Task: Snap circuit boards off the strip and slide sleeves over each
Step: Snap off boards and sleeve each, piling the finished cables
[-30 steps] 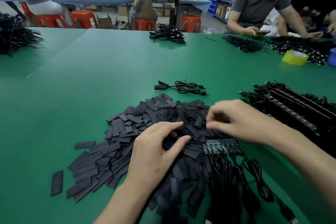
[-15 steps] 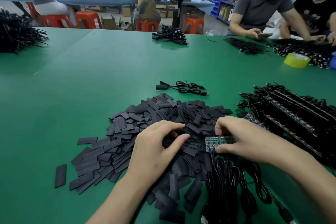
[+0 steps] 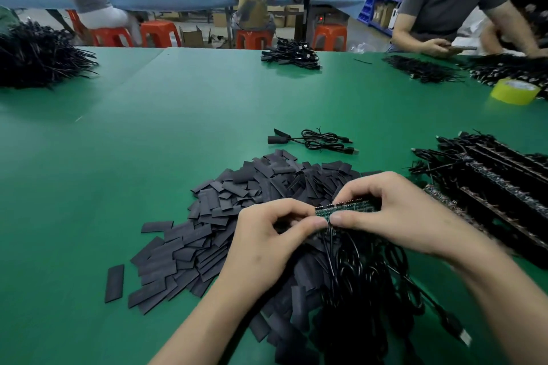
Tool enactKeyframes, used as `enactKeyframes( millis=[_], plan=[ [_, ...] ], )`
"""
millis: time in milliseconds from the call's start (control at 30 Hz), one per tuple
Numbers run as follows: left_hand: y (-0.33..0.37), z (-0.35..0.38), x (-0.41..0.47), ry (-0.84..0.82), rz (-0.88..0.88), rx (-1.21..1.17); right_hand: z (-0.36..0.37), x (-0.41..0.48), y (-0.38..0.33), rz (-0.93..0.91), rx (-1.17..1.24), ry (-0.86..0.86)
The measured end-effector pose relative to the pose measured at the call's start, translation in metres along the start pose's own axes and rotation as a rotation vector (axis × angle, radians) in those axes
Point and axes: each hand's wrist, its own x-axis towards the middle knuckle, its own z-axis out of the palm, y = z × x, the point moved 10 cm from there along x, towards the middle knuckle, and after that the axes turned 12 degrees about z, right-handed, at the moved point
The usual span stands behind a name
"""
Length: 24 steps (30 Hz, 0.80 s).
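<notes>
A short green strip of circuit boards is held above a heap of flat black sleeves. My left hand pinches the strip's left end between thumb and fingers. My right hand grips the rest of the strip, thumb on its near edge and fingers over the top. Black cables hang from the boards down over the sleeves. More board strips with cables lie stacked on the right.
A finished sleeved cable lies beyond the heap on the green table. A yellow tape roll sits far right. Cable bundles lie at the far edge and far left. People sit at the right corner.
My right hand drew back from the sleeve heap onto the strip and lifted it. My left hand moved right and closed on the strip's left end.
</notes>
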Motion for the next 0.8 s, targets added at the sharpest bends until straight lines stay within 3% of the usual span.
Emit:
enactKeyframes(
  millis=[167,600,733,800],
  plan=[
    [-0.007,0.005,-0.001,-0.015,-0.082,-0.183,0.01,0.0,0.001,-0.064,0.038,0.026],
    [-0.003,0.009,-0.001,0.023,-0.139,-0.464,0.014,-0.004,0.018,-0.029,0.397,-0.183],
    [-0.003,0.003,0.0,0.056,-0.119,-0.459,-0.008,-0.011,0.045,0.084,0.315,-0.139],
    [-0.001,0.0,0.001,0.08,-0.098,-0.444,-0.022,-0.011,0.053,0.124,0.112,0.021]
  ],
)
